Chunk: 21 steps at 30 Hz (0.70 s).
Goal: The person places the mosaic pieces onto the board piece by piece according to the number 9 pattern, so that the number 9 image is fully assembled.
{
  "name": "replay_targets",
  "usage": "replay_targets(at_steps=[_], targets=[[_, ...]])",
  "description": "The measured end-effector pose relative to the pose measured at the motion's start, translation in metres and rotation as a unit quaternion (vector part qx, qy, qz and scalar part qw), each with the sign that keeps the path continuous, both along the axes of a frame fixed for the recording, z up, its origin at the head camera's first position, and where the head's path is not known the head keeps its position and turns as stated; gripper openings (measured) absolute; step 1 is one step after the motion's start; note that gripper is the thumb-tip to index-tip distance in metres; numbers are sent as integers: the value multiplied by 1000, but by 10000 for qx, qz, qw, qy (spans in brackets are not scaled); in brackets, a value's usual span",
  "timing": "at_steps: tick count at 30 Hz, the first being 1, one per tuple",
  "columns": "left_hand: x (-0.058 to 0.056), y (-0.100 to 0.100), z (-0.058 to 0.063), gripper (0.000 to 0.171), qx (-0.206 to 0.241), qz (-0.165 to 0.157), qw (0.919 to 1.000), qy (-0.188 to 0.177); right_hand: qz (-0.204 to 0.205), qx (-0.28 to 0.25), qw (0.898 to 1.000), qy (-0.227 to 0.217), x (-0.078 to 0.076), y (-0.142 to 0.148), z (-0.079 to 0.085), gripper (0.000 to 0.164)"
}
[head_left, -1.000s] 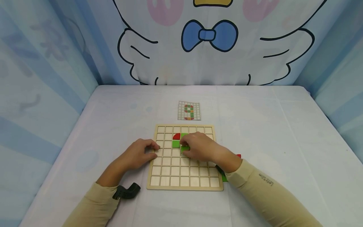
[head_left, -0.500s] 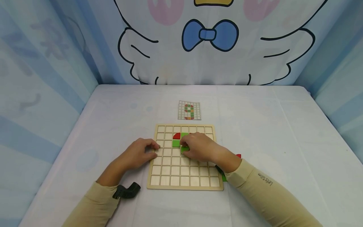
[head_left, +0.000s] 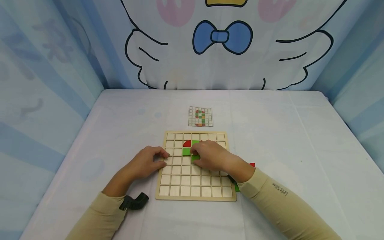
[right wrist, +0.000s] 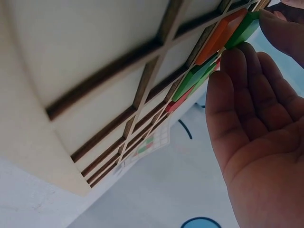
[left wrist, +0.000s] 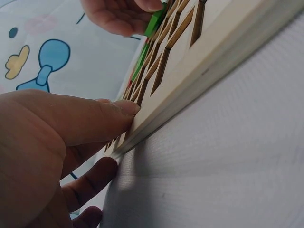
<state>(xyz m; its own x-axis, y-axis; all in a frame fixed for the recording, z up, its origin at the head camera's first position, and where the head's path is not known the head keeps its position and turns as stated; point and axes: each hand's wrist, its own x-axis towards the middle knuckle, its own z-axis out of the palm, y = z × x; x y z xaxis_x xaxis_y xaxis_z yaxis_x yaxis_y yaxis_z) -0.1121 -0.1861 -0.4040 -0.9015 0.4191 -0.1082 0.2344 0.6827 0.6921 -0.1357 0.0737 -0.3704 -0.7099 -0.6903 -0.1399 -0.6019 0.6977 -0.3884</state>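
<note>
A wooden grid board (head_left: 177, 198) lies on the table. My right hand (head_left: 213, 155) is over its middle, and the thumb and a finger pinch a green square tile (right wrist: 243, 31) at a cell. Beside that tile, the right wrist view shows an orange tile (right wrist: 221, 35). A red quarter-round tile (head_left: 187, 143) and a green tile (head_left: 186, 152) sit in cells to the left of the hand, and another green tile (head_left: 195, 142) is partly covered by it. My left hand (head_left: 145, 163) touches the board's left edge, thumb and forefinger spread apart, the thumb on the rim.
A small pattern card (head_left: 200, 116) with a coloured figure lies behind the board. Red (head_left: 252, 164) and green (head_left: 237, 187) pieces show to the board's right, partly hidden by the right forearm. A black curved wrist mount (head_left: 136, 202) juts from the left sleeve. Curtains enclose the table.
</note>
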Motion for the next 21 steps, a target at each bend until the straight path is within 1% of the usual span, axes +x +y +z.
replay_targets(at_steps=[6, 11, 21], targets=[[0, 0, 0, 12, -4, -12, 10000, 25, 52, -53, 10000, -41, 0, 0, 0, 22], [0, 0, -1, 12, 4, -39, 10000, 66, 111, -9, 9999, 25, 1, -1, 0, 20], [0, 0, -2, 12, -30, -60, 9999, 112, 39, 84, 10000, 32, 2, -2, -1, 22]])
